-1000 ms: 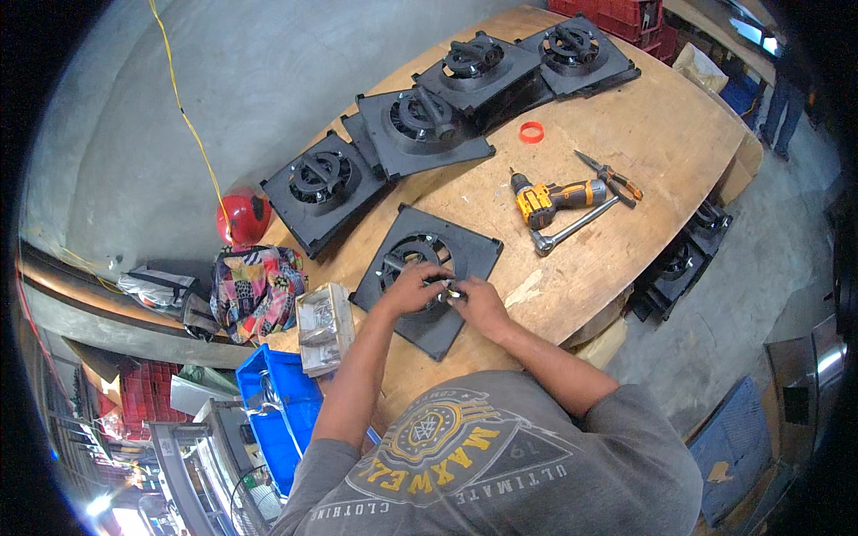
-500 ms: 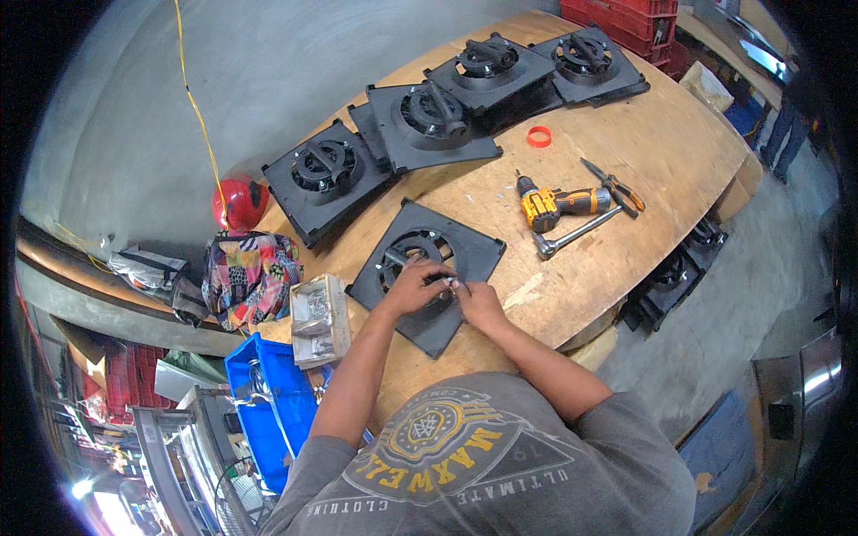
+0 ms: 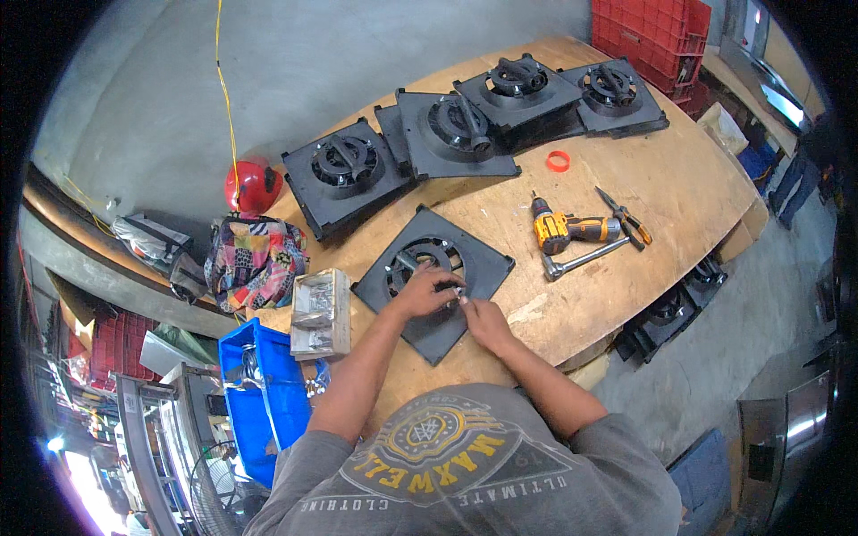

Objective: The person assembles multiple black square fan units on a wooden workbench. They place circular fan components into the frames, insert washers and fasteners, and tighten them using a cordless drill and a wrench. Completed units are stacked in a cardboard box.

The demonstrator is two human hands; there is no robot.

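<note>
A black square plate with a round vented hub (image 3: 476,259) lies on the wooden table right in front of me, one corner pointing toward me. Over the hub's right lower rim, my left hand (image 3: 425,291) is closed, thumb and fingers pinched around something small. My right hand (image 3: 487,322) meets it there, its fingertips also pressed together. A small shiny bit glints between the two hands, too small and covered to name. Part of the hub is hidden under my left hand.
More black hub plates (image 3: 344,167) lie in an overlapping row along the far side. To the right are a yellow-black cordless drill (image 3: 552,230), a ratchet wrench (image 3: 581,259), pliers (image 3: 627,219) and an orange ring (image 3: 558,161). A hardware box (image 3: 320,344) and blue bin (image 3: 290,384) stand left.
The whole view has shifted a little, so the scene sits slightly lower and to the right. Both hands stay at the hub's rim, with the fingers slightly rearranged.
</note>
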